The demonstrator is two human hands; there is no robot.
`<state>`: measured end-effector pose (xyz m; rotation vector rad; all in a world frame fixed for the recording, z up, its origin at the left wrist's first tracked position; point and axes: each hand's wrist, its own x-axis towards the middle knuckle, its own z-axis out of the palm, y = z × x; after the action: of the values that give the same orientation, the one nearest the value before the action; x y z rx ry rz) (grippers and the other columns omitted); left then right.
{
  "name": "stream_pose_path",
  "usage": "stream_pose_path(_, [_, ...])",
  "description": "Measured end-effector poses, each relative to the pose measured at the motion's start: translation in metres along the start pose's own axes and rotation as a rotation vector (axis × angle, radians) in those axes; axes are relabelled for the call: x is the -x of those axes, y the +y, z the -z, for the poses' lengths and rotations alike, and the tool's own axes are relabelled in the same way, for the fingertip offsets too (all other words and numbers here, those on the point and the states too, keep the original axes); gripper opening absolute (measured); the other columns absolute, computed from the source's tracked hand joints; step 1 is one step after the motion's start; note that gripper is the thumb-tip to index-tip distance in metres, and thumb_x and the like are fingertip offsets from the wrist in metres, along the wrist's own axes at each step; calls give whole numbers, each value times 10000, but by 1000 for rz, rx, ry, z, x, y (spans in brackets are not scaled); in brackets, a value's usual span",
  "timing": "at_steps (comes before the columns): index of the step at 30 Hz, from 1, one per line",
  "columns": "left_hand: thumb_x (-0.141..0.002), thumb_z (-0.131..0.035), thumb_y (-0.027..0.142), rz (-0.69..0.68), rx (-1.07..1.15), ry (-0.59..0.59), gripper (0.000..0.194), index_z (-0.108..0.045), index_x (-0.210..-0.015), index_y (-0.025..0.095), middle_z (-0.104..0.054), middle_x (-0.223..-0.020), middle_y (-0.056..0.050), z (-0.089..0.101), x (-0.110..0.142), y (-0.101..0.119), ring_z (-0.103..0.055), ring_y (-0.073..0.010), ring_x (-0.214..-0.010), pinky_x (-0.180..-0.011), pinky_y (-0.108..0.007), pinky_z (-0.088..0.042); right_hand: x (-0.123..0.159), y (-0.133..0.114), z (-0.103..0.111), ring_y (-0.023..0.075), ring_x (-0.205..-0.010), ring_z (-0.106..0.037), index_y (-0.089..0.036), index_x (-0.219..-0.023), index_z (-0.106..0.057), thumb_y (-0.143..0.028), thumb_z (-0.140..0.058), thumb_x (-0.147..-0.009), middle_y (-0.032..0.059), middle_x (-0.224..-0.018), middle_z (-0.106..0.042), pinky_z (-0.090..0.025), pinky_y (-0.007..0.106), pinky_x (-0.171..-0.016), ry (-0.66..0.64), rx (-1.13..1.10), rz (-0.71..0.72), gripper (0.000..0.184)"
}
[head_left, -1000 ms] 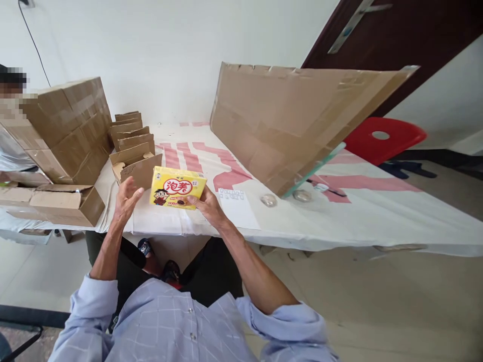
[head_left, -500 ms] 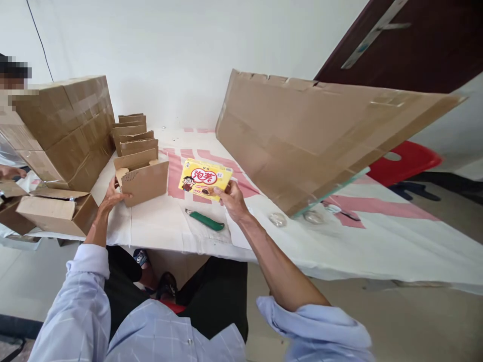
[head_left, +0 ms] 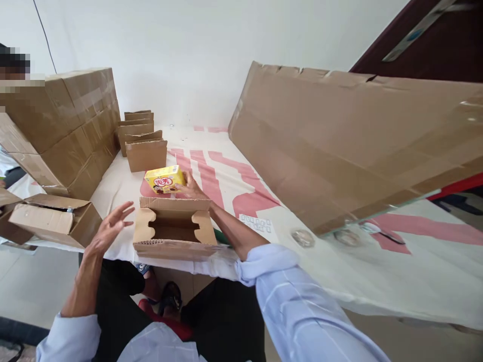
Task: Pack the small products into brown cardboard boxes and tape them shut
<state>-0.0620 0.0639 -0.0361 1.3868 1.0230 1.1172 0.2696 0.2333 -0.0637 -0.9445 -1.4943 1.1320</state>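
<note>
My right hand point(head_left: 193, 187) grips a small yellow snack box point(head_left: 165, 179) with red lettering, at its right end. It is held beyond an open cardboard carton point(head_left: 174, 251), whose flaps stand up and whose dark inside shows no contents. That carton sits at the table's near edge in front of me. To its left, my left hand point(head_left: 112, 226) is raised with fingers spread, holding nothing and apart from the carton. Part of a green utility knife point(head_left: 222, 237) shows behind my right forearm; the carton and arm hide the rest.
Several open cartons point(head_left: 146, 156) stand in a row toward the wall. Taped cartons point(head_left: 81, 136) are stacked at left, a half-open box point(head_left: 56, 218) before them. A large cardboard sheet point(head_left: 332, 136) leans at right, near tape rolls point(head_left: 303, 238). A person is at far left.
The open carton has come from the row to the table's near edge, and my left hand has let go of it. My right hand has moved left and away with the yellow box.
</note>
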Motion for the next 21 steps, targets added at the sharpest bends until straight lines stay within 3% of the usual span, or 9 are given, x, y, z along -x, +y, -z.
stream_pose_path(3, [-758, -859, 727, 75, -31, 244, 616, -824, -1142, 248, -757, -1394, -164, -9, -32, -2, -722, -409, -1294, -887, -441, -658, -23, 0, -26, 204, -1302, -659, -252, -1261, -556, -575, -837, -875, 54, -1357, -721, -580, 443, -1153, -50, -5, -36, 577])
stream_pose_path(6, [-666, -934, 655, 126, -66, 246, 580, -820, -1002, 196, -826, -1049, -129, -26, -62, -5, -792, -344, -984, -764, -400, -647, -36, 0, -34, 230, -1421, -591, -221, -1337, -550, -572, -833, -897, 89, -1430, -690, -519, 472, -1228, -20, 23, -58, 630])
stream_pose_path(8, [-689, -906, 663, 102, -62, 294, 586, -804, -1026, 194, -818, -1005, -98, -32, -67, -6, -780, -305, -944, -769, -379, -637, -34, 0, -24, 280, -1496, -535, -200, -1398, -552, -568, -900, -833, 133, -1540, -626, -470, 518, -1269, 52, 53, -88, 759])
stream_pose_path(10, [-769, -827, 694, 57, -52, 381, 581, -787, -1085, 209, -810, -1080, -94, -28, -52, -6, -768, -292, -1006, -799, -368, -630, -21, -4, -3, 328, -1496, -545, -207, -1409, -589, -590, -940, -779, 156, -1592, -594, -477, 556, -1255, 91, 44, -143, 817])
stream_pose_path(12, [-839, -775, 672, 18, -66, 477, 505, -789, -1082, 229, -803, -1103, -95, -20, -17, -4, -762, -283, -1008, -789, -365, -621, 7, -9, 24, 350, -1427, -616, -239, -1344, -663, -665, -900, -798, 142, -1557, -638, -554, 562, -1170, 56, 2, -205, 733])
stream_pose_path(14, [-823, -825, 590, 45, -153, 548, 350, -798, -918, 255, -783, -890, -58, -15, 30, 0, -723, -239, -768, -685, -361, -591, 44, -16, 49, 353, -1367, -664, -258, -1265, -728, -754, -797, -863, 120, -1491, -695, -637, 522, -1034, 25, 3, -240, 642])
stream_pose_path(15, [-836, -830, 562, 98, -207, 511, 303, -783, -814, 263, -758, -793, -41, -18, 53, 3, -678, -211, -662, -658, -362, -580, 63, -19, 58, 351, -1334, -686, -260, -1242, -750, -776, -756, -889, 120, -1452, -719, -664, 488, -961, 2, 23, -259, 625])
stream_pose_path(18, [-866, -810, 551, 270, -161, 30, 285, -806, -766, 285, -783, -770, -63, -55, 101, 8, -709, -227, -653, -605, -358, -569, 113, -25, 66, 324, -1206, -752, -274, -1247, -770, -783, -720, -916, 117, -1371, -765, -680, 389, -798, -45, 20, -333, 609])
stream_pose_path(21, [-895, -795, 530, 269, -162, -348, 244, -849, -1018, 325, -830, -917, -68, -115, 98, 2, -772, -249, -774, -689, -371, -608, 137, -27, 56, 303, -1145, -769, -283, -1267, -757, -744, -786, -875, 109, -1352, -771, -672, 356, -753, 41, -20, -344, 606])
